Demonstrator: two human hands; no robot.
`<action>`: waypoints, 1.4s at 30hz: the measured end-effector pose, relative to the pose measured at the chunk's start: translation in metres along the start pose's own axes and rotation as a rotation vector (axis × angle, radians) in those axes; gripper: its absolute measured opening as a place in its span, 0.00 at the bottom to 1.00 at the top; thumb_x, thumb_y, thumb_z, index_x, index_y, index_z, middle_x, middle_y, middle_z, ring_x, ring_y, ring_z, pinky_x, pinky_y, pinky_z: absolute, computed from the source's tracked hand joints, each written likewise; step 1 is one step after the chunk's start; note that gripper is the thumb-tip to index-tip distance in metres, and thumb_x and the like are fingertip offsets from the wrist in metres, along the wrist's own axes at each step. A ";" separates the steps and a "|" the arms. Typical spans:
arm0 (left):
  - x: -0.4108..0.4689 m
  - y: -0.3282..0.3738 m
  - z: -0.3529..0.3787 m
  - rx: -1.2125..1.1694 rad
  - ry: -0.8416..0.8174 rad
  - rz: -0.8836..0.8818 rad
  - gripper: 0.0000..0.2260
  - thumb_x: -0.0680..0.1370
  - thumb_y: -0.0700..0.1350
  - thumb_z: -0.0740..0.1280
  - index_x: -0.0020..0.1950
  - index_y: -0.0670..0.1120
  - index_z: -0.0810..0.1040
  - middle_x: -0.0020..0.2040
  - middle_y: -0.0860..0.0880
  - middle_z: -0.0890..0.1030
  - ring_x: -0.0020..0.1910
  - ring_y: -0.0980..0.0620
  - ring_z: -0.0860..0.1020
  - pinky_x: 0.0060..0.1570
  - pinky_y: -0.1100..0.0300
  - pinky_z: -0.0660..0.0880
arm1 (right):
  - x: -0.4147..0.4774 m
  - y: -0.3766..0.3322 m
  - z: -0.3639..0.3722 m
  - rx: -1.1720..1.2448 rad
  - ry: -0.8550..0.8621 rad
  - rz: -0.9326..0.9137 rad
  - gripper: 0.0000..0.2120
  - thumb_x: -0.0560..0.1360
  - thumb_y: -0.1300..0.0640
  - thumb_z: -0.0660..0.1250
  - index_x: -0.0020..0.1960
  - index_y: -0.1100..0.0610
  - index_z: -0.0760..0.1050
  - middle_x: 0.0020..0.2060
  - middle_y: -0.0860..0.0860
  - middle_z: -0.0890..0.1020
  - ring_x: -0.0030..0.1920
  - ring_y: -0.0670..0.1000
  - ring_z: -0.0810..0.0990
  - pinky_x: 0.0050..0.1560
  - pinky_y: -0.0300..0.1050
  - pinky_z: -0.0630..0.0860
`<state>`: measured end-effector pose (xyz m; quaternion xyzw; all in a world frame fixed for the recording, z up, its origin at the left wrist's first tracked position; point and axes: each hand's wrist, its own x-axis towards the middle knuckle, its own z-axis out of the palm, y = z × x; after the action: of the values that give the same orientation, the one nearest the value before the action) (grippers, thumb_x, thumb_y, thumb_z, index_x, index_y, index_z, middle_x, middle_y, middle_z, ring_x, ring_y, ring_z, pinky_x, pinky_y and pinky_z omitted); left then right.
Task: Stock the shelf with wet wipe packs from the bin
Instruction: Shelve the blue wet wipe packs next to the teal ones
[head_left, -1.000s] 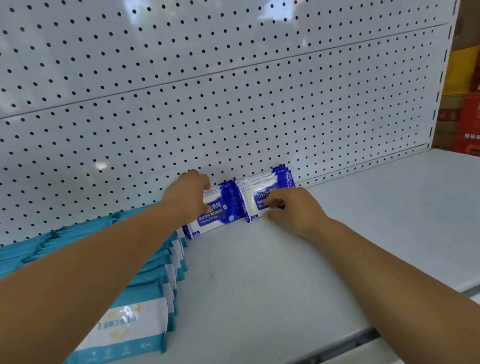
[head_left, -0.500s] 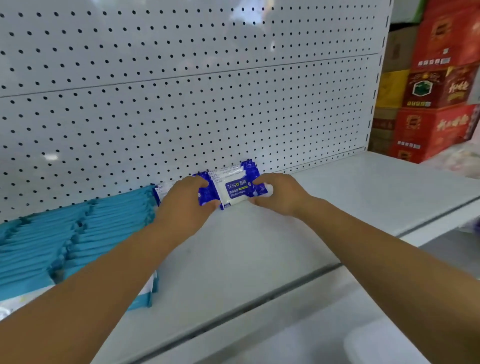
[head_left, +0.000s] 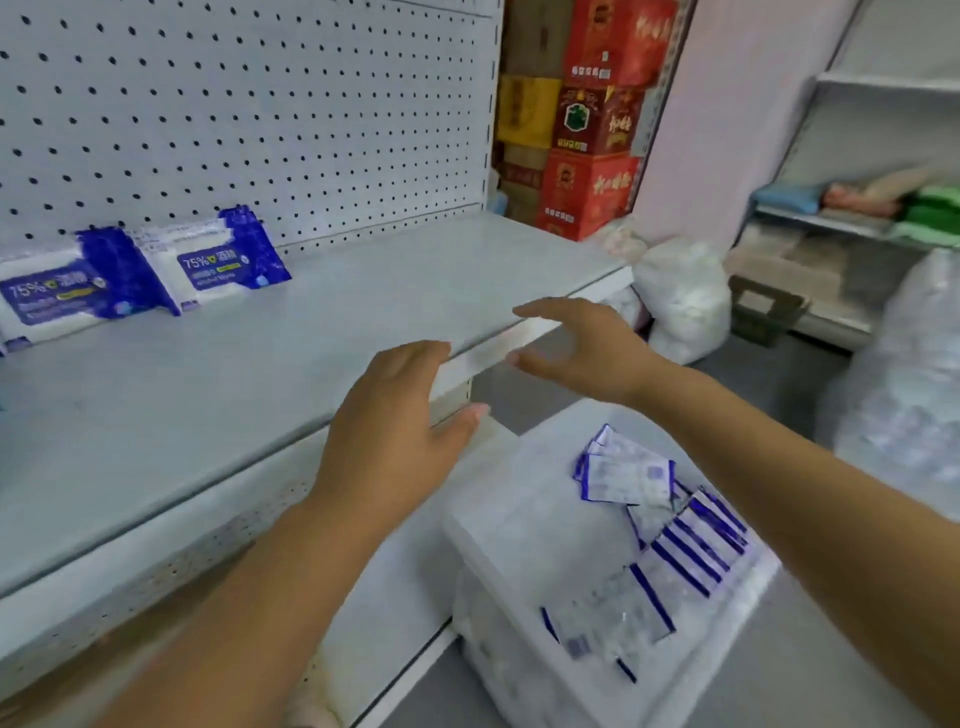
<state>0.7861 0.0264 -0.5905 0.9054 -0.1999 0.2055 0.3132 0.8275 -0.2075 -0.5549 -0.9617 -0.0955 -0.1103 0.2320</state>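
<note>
Two blue-and-white wet wipe packs stand against the pegboard at the back left of the white shelf (head_left: 363, 312): one pack (head_left: 228, 260) and a second pack (head_left: 67, 291) to its left. A translucent white bin (head_left: 498, 519) sits on the floor below the shelf's front edge, with several blue-and-white packs (head_left: 628, 473) lying inside. My left hand (head_left: 395, 431) hovers over the shelf's front edge, fingers straight, holding nothing. My right hand (head_left: 587, 348) is empty too, fingers spread, above the gap between shelf and bin.
Red and yellow cartons (head_left: 587, 130) are stacked behind the shelf's right end. White plastic bags (head_left: 680, 301) lie on the floor by a pink wall. A second low shelf (head_left: 831, 228) with folded cloths stands at the right. A large clear bag (head_left: 904, 395) fills the right edge.
Both hands have let go of the packs at the pegboard and pulled back to the right, off the shelf. The view has swung right and down, showing the bin.
</note>
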 end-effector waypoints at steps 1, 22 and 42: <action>-0.007 0.006 0.012 -0.016 -0.026 0.039 0.26 0.75 0.55 0.72 0.70 0.47 0.73 0.67 0.50 0.76 0.66 0.52 0.70 0.61 0.58 0.69 | -0.015 0.012 -0.003 0.011 0.016 0.044 0.26 0.73 0.42 0.73 0.69 0.48 0.75 0.64 0.41 0.77 0.64 0.42 0.74 0.60 0.31 0.65; -0.063 -0.046 0.125 0.137 -0.698 -0.191 0.45 0.76 0.64 0.66 0.81 0.43 0.50 0.82 0.47 0.47 0.81 0.49 0.44 0.78 0.48 0.51 | -0.147 0.142 0.126 -0.393 -0.811 0.347 0.26 0.71 0.38 0.74 0.65 0.47 0.75 0.62 0.48 0.75 0.65 0.54 0.71 0.68 0.52 0.66; -0.052 -0.021 0.117 -0.173 -0.652 -0.335 0.40 0.73 0.58 0.74 0.79 0.47 0.61 0.80 0.49 0.60 0.79 0.49 0.56 0.74 0.52 0.60 | -0.130 0.122 0.071 -0.150 -0.515 0.450 0.14 0.70 0.51 0.78 0.51 0.55 0.80 0.50 0.52 0.81 0.49 0.55 0.80 0.50 0.47 0.78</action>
<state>0.7814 -0.0226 -0.7108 0.9136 -0.1551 -0.1652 0.3377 0.7439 -0.2985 -0.7021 -0.9694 0.0719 0.1829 0.1473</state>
